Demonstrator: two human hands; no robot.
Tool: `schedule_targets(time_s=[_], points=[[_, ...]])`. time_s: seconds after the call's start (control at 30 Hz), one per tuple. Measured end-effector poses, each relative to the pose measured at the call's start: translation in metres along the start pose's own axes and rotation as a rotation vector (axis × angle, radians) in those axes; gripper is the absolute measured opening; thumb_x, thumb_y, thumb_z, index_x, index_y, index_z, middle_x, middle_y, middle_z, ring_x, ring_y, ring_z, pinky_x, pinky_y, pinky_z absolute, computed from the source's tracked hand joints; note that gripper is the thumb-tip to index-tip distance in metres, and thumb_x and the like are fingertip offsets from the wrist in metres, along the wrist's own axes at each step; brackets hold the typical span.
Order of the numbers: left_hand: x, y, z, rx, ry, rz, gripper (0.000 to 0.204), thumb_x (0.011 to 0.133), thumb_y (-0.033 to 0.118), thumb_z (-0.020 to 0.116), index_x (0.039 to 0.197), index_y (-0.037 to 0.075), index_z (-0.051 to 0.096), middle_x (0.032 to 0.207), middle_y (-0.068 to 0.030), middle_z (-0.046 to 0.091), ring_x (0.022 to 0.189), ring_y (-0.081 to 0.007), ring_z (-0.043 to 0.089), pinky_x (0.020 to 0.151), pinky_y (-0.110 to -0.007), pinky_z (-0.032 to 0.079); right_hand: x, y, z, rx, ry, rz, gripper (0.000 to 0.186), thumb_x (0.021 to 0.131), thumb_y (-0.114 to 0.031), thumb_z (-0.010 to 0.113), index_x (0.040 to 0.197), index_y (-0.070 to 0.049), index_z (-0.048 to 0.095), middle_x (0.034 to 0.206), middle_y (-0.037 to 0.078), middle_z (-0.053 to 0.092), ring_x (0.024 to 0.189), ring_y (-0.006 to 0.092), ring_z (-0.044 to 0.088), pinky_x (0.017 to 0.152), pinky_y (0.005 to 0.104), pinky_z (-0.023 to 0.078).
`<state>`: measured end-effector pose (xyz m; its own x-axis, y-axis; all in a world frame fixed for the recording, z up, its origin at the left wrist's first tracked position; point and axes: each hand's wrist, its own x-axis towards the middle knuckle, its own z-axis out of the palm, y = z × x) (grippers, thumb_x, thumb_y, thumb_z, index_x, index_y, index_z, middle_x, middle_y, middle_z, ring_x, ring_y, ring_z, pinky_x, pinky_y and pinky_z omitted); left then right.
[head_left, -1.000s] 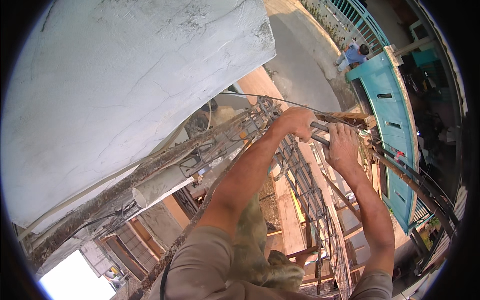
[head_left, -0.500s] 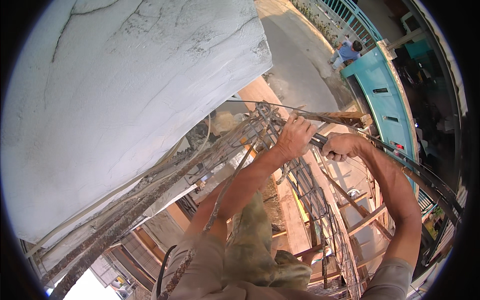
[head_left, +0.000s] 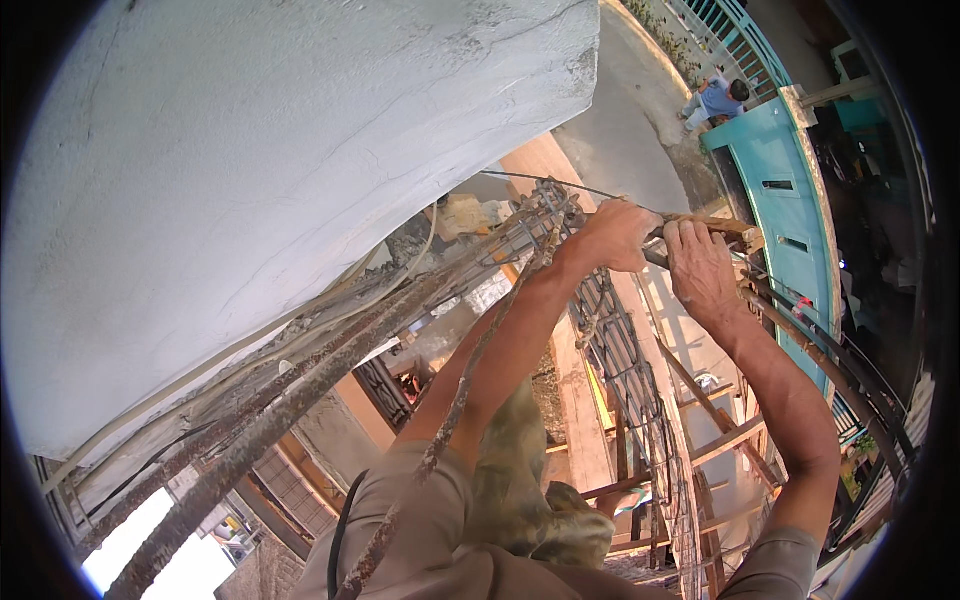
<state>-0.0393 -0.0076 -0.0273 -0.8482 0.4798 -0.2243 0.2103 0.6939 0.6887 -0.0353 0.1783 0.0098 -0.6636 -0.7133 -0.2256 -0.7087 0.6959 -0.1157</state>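
Observation:
My left hand (head_left: 622, 235) is closed around a dark, cable-like length, just right of the tied end of a steel rebar cage (head_left: 625, 350). Close beside it, my right hand (head_left: 703, 272) curls over the same black cable (head_left: 655, 258), its fingers bent down from above. Only a short dark piece shows between the two hands, so its full shape is hidden. A thin black line (head_left: 545, 181) stretches from the white wall toward my left hand. Behind my right fingers lies a wooden beam end (head_left: 735, 232).
A cracked white wall (head_left: 330, 130) fills the upper left. Rusty bars (head_left: 270, 430) slant below it, and one rod (head_left: 440, 440) crosses before my left arm. Planks (head_left: 575, 410) and timber scaffolding (head_left: 730, 440) drop away below. A person (head_left: 715, 100) sits beside the lane near a turquoise gate (head_left: 775, 185).
Both hands have shifted slightly right and up in the picture. My right hand has turned from an underside fist to fingers over the top, closer to the left hand.

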Motion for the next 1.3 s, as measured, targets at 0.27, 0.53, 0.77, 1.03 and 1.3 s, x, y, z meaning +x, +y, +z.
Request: schedule_targets(time_s=[0.27, 0.53, 0.77, 1.03, 1.3], points=[[-0.031, -0.006, 0.035, 0.007, 0.471, 0.117, 0.042, 0.066, 0.008, 0.068, 0.107, 0.004, 0.061, 0.099, -0.0155, 0.060, 0.098, -0.0330, 0.057, 0.086, -0.043, 0.044, 0.012, -0.005, -0.018, 0.101, -0.154, 0.034, 0.022, 0.080, -0.007, 0.056, 0.100, 0.000, 0.053, 0.086, 0.019, 0.064, 0.078, 0.0341, 0.067, 0.070, 0.0431, 0.054], [-0.018, -0.001, 0.058, 0.108, 0.555, 0.017, 0.033, 0.063, 0.008, 0.069, 0.096, 0.006, 0.062, 0.090, -0.0109, 0.060, 0.091, -0.0297, 0.059, 0.082, -0.042, 0.044, 0.030, 0.020, -0.018, 0.279, -0.439, 0.072, 0.029, 0.079, -0.011, 0.055, 0.103, 0.005, 0.055, 0.088, 0.024, 0.067, 0.084, 0.0393, 0.066, 0.076, 0.0478, 0.053], [-0.033, -0.009, 0.055, 0.167, 0.458, 0.145, 0.024, 0.059, 0.008, 0.069, 0.081, 0.009, 0.061, 0.079, -0.0072, 0.058, 0.085, -0.0272, 0.060, 0.075, -0.040, 0.045, 0.003, -0.015, -0.019, 0.436, -0.479, 0.263, 0.027, 0.082, -0.013, 0.054, 0.102, 0.005, 0.058, 0.087, 0.026, 0.067, 0.089, 0.0404, 0.066, 0.081, 0.0482, 0.052], [-0.002, 0.002, 0.037, 0.083, 0.150, -0.243, 0.022, 0.067, 0.017, 0.071, 0.084, 0.003, 0.070, 0.078, -0.0180, 0.068, 0.076, -0.0374, 0.067, 0.068, -0.044, 0.053, 0.007, 0.004, -0.008, 0.089, -0.227, 0.099, 0.038, 0.082, -0.012, 0.059, 0.118, -0.002, 0.051, 0.095, 0.016, 0.064, 0.090, 0.0313, 0.064, 0.074, 0.0433, 0.049], [0.026, -0.004, -0.011, -0.114, -0.225, -0.433, 0.031, 0.061, 0.025, 0.071, 0.072, -0.003, 0.068, 0.084, -0.0264, 0.068, 0.081, -0.0406, 0.067, 0.072, -0.043, 0.054, 0.019, 0.037, 0.001, -0.294, 0.076, -0.190, 0.037, 0.083, -0.018, 0.057, 0.118, -0.006, 0.049, 0.096, 0.006, 0.054, 0.090, 0.0214, 0.055, 0.074, 0.0381, 0.043]])
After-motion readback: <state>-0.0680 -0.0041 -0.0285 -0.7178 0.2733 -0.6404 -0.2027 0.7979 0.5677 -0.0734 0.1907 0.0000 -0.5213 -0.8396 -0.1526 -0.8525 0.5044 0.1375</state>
